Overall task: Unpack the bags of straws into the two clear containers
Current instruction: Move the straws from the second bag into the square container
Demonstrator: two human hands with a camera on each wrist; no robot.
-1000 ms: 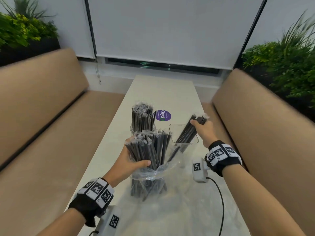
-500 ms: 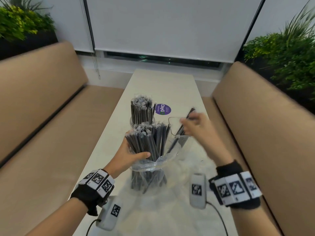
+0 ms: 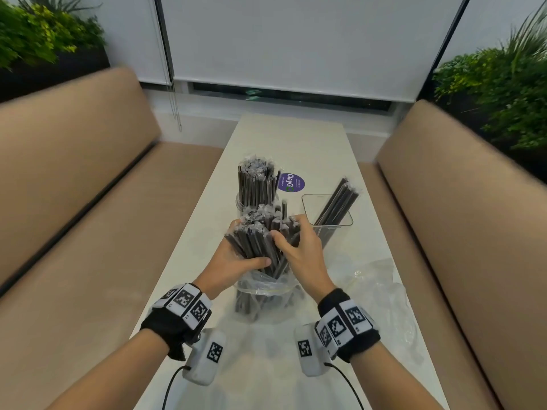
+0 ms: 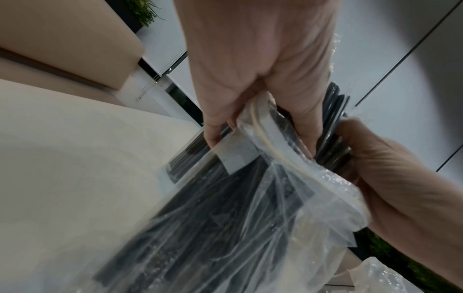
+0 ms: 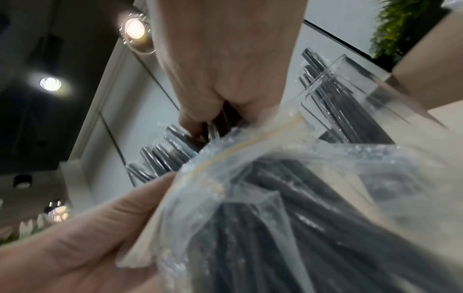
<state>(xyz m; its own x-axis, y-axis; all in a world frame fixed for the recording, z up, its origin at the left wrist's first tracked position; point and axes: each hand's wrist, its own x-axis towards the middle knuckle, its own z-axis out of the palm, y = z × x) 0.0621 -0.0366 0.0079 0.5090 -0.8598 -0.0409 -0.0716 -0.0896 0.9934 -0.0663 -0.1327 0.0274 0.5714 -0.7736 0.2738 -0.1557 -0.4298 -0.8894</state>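
A clear plastic bag point(image 3: 266, 288) of black wrapped straws point(image 3: 254, 241) stands upright on the white table point(image 3: 296, 137), near me. My left hand point(image 3: 247, 250) grips the bundle from the left, thumb in front. My right hand point(image 3: 287, 232) curls round several straws on the bundle's right side; in the right wrist view its fingers point(image 5: 192, 123) dig in among the straw tops. A round clear container point(image 3: 256, 199) behind the bag is packed with straws. The square clear container point(image 3: 328, 223) to the right holds a few leaning straws point(image 3: 337, 202).
An empty crumpled plastic bag point(image 3: 381, 288) lies on the table to the right. A purple round sticker point(image 3: 291, 182) sits behind the containers. Tan bench seats point(image 3: 88, 232) flank the narrow table on both sides, with plants point(image 3: 503, 93) in the corners.
My right hand let go of the straws it put into the square container, came back left and took hold of straws in the bag. My left hand kept its grip on the bundle.
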